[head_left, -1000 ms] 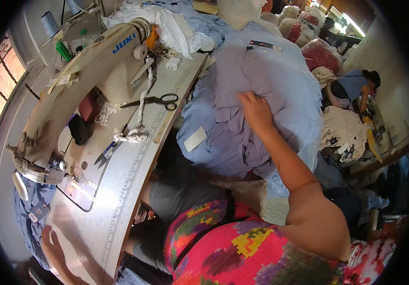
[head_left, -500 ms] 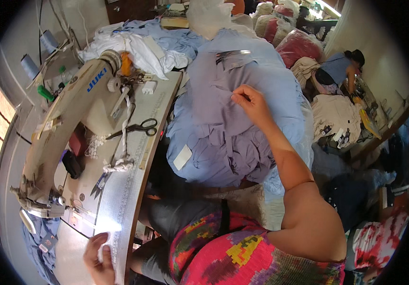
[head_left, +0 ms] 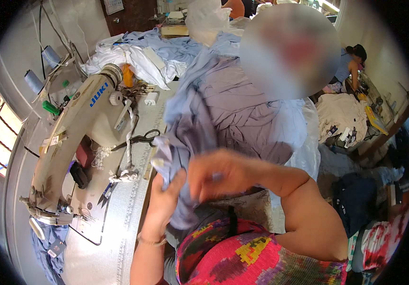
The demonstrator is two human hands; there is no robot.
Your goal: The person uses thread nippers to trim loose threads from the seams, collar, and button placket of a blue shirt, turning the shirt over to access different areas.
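Observation:
A pale blue-grey garment (head_left: 235, 116) hangs bunched in front of me, lifted off the pile beside the sewing table. My left hand (head_left: 166, 199) grips its lower edge from below, fingers closed on the cloth. My right hand (head_left: 221, 173) is blurred with motion and pinches the same cloth just to the right, near the hem. A small white label on the fabric shows by my left thumb.
A beige industrial sewing machine (head_left: 71, 137) lies along the grey table (head_left: 119, 237) at left, with black scissors (head_left: 138, 139), thread cones (head_left: 33, 81) and white cloth (head_left: 133, 59) behind. Another person (head_left: 351, 64) sits at far right among piles of cloth.
My right hand pulled the garment from the far pile toward me. My left hand rose from the table's front edge and took hold of the cloth. The view tilted up.

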